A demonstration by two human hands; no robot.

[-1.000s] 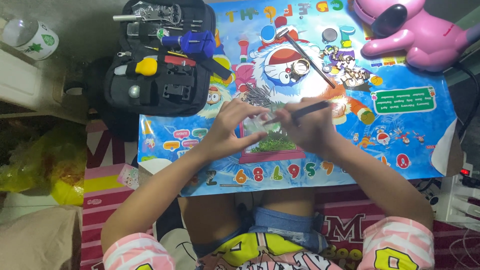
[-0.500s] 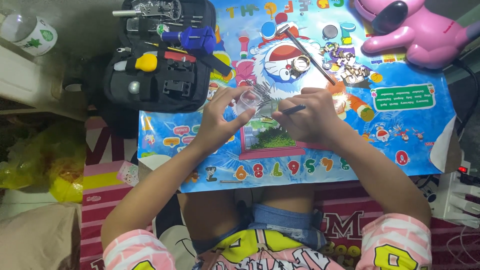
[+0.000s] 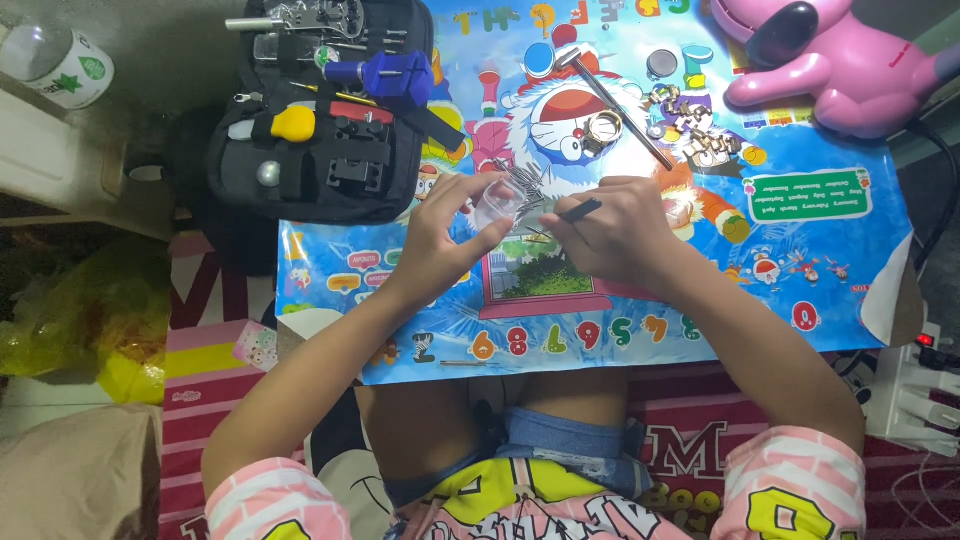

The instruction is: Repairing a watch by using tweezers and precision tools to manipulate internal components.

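Observation:
My left hand [image 3: 440,240] grips a small clear plastic container [image 3: 497,203] above a colourful cartoon mat [image 3: 780,260]. My right hand [image 3: 625,235] holds a thin black tool [image 3: 578,211] whose tip points toward the container. A heap of thin metal pins [image 3: 525,180] lies on the mat just beyond the container. Both hands meet near the mat's middle.
A black tool case [image 3: 320,110] with a blue tool and a yellow-handled tool lies open at the upper left. A small hammer [image 3: 610,95], metal watch parts [image 3: 690,130] and a pink plush toy [image 3: 830,60] sit farther back. A power strip [image 3: 915,395] is at the right.
My left hand has picked up the clear container and raised it. My right hand has drawn the black tool in toward it.

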